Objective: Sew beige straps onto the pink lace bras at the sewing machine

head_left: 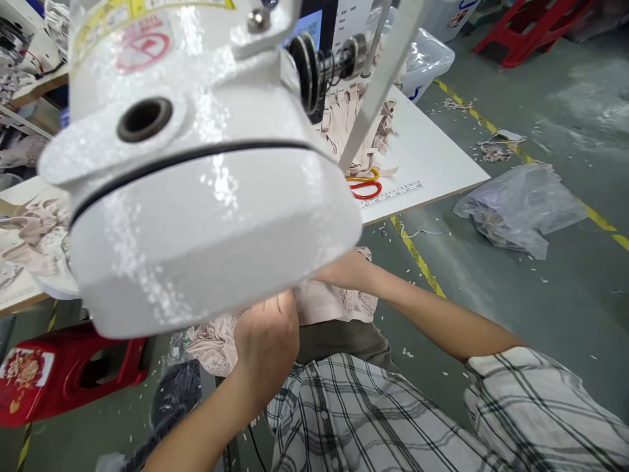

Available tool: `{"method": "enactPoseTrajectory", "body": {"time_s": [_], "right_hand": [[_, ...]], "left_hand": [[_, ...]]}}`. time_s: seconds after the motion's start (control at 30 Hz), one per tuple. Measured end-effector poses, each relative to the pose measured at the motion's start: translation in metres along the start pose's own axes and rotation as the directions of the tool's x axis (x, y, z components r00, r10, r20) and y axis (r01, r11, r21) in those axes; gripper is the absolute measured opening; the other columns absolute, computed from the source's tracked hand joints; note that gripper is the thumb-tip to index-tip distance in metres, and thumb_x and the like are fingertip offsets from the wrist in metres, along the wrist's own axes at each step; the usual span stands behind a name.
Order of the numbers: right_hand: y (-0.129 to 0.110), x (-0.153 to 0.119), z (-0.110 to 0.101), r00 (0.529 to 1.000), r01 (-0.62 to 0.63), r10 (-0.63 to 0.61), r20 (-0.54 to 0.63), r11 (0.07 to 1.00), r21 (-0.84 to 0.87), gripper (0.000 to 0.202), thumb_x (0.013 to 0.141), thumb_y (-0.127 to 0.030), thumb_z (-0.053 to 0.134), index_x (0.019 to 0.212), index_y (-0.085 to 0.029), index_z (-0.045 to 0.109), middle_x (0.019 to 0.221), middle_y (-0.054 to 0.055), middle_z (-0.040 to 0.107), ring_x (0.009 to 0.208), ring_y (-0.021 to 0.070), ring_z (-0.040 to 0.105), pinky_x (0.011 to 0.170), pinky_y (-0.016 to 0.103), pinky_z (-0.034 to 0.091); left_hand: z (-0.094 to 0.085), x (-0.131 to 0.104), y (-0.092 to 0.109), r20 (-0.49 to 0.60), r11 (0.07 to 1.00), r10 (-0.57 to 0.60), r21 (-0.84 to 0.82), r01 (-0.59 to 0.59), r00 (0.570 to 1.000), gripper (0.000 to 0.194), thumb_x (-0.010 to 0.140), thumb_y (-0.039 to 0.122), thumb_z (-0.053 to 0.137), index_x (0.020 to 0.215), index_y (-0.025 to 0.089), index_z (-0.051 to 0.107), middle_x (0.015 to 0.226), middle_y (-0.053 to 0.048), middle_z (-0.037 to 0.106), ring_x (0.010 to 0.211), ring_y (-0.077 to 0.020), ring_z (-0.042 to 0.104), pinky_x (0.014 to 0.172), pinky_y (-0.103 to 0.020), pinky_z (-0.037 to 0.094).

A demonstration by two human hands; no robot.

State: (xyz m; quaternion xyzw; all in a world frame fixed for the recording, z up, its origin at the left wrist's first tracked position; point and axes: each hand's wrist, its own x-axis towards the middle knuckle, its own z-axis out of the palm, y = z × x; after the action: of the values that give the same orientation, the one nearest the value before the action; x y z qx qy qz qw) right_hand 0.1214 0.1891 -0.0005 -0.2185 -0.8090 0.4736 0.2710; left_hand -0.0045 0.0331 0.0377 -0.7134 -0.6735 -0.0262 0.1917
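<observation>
The white head of a sewing machine (211, 236) fills the upper left and hides its needle area. Just below its front edge, my left hand (269, 331) is closed, its fingertips curled out of sight at the pale pink lace fabric (319, 303). My right hand (344, 270) reaches under the machine head from the right, over the same fabric; its fingers are hidden. The fabric hangs above my lap, and a bunched lace part (216, 344) lies to the left of my left hand.
On the white table (432, 164) at right lie pink strips (351, 121), scissors with red and yellow handles (366, 189) and a printed ruler scale. More pink pieces (37, 233) lie at left. A red stool (73, 373) and a plastic bag (528, 206) stand on the floor.
</observation>
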Motion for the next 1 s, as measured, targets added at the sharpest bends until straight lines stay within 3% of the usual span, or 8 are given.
{"method": "enactPoseTrajectory", "body": {"time_s": [0.2, 0.4, 0.53, 0.63, 0.73, 0.83, 0.9, 1.0], "right_hand": [[-0.004, -0.002, 0.006, 0.998, 0.05, -0.049, -0.036, 0.998, 0.036, 0.035, 0.085, -0.028, 0.062, 0.119, -0.023, 0.071, 0.135, 0.003, 0.065, 0.126, 0.0249, 0.06, 0.11, 0.041, 0.048], [-0.001, -0.005, 0.003, 0.998, -0.022, 0.026, -0.059, 0.998, 0.059, 0.039, 0.085, -0.03, 0.061, 0.123, -0.024, 0.069, 0.138, 0.003, 0.062, 0.114, 0.0231, 0.065, 0.078, 0.031, 0.059], [-0.002, -0.004, 0.006, 0.999, 0.004, -0.002, -0.037, 0.997, 0.072, 0.041, 0.084, -0.031, 0.062, 0.124, -0.022, 0.068, 0.138, 0.005, 0.062, 0.112, 0.0231, 0.064, 0.077, 0.029, 0.056], [-0.002, -0.005, 0.01, 0.999, -0.037, 0.038, -0.02, 0.996, 0.08, 0.043, 0.085, -0.031, 0.063, 0.126, -0.022, 0.066, 0.135, 0.006, 0.062, 0.095, 0.0193, 0.065, 0.074, 0.029, 0.054], [0.005, -0.012, 0.011, 0.994, -0.086, 0.091, -0.053, 0.991, 0.098, 0.049, 0.086, -0.037, 0.065, 0.133, -0.024, 0.057, 0.122, 0.007, 0.066, 0.071, 0.0131, 0.058, 0.065, 0.028, 0.05], [0.015, -0.023, 0.009, 0.985, -0.137, 0.141, -0.098, 0.989, 0.047, 0.046, 0.086, -0.041, 0.066, 0.126, -0.022, 0.057, 0.102, 0.004, 0.068, 0.063, 0.0116, 0.05, 0.059, 0.026, 0.044], [0.018, -0.034, 0.008, 0.983, -0.176, 0.175, -0.052, 0.984, -0.013, 0.028, 0.09, -0.042, 0.06, 0.109, -0.021, 0.063, 0.085, 0.001, 0.065, 0.062, 0.012, 0.05, 0.059, 0.025, 0.04], [0.007, -0.058, 0.011, 0.979, -0.191, 0.195, 0.058, 0.979, -0.07, 0.031, 0.096, -0.044, 0.05, 0.081, -0.02, 0.061, 0.07, 0.0, 0.059, 0.063, 0.0128, 0.051, 0.06, 0.025, 0.037]], "left_hand": [[0.003, -0.009, -0.008, -0.018, 1.0, -0.021, -0.019, 0.021, 1.0, 0.026, 0.087, 0.01, 0.054, 0.112, 0.01, 0.061, 0.054, 0.002, 0.052, 0.047, -0.0156, 0.053, 0.046, -0.029, 0.028], [0.003, -0.006, -0.006, -0.016, 0.997, -0.013, -0.072, 0.012, 1.0, 0.027, 0.088, 0.01, 0.051, 0.113, 0.011, 0.062, 0.057, 0.0, 0.056, 0.048, -0.0161, 0.053, 0.046, -0.031, 0.026], [0.008, -0.014, -0.013, 0.0, 0.992, -0.067, -0.11, 0.067, 0.998, 0.028, 0.091, 0.013, 0.05, 0.117, 0.012, 0.061, 0.059, 0.0, 0.058, 0.051, -0.0164, 0.055, 0.047, -0.031, 0.026], [0.015, -0.022, -0.018, 0.018, 0.958, -0.123, -0.257, 0.123, 0.992, 0.027, 0.096, 0.017, 0.046, 0.118, 0.016, 0.06, 0.067, -0.001, 0.064, 0.06, -0.0169, 0.061, 0.053, -0.029, 0.034], [0.021, -0.03, -0.02, 0.086, 0.793, -0.291, -0.536, 0.29, 0.953, 0.023, 0.099, 0.025, 0.045, 0.117, 0.019, 0.059, 0.084, -0.003, 0.07, 0.075, -0.0171, 0.066, 0.063, -0.025, 0.043], [0.023, -0.033, -0.024, 0.265, 0.429, -0.465, -0.767, 0.477, 0.845, 0.024, 0.098, 0.036, 0.048, 0.111, 0.019, 0.058, 0.098, -0.006, 0.069, 0.086, -0.0173, 0.066, 0.072, -0.025, 0.048], [0.022, -0.035, -0.03, 0.389, 0.233, -0.452, -0.817, 0.527, 0.803, 0.028, 0.097, 0.042, 0.049, 0.109, 0.019, 0.06, 0.102, -0.007, 0.068, 0.092, -0.0188, 0.065, 0.078, -0.027, 0.05], [0.019, -0.038, -0.034, 0.498, 0.13, -0.264, -0.83, 0.542, 0.826, 0.033, 0.093, 0.046, 0.053, 0.107, 0.019, 0.066, 0.108, -0.007, 0.07, 0.1, -0.0225, 0.064, 0.088, -0.032, 0.048]]}}
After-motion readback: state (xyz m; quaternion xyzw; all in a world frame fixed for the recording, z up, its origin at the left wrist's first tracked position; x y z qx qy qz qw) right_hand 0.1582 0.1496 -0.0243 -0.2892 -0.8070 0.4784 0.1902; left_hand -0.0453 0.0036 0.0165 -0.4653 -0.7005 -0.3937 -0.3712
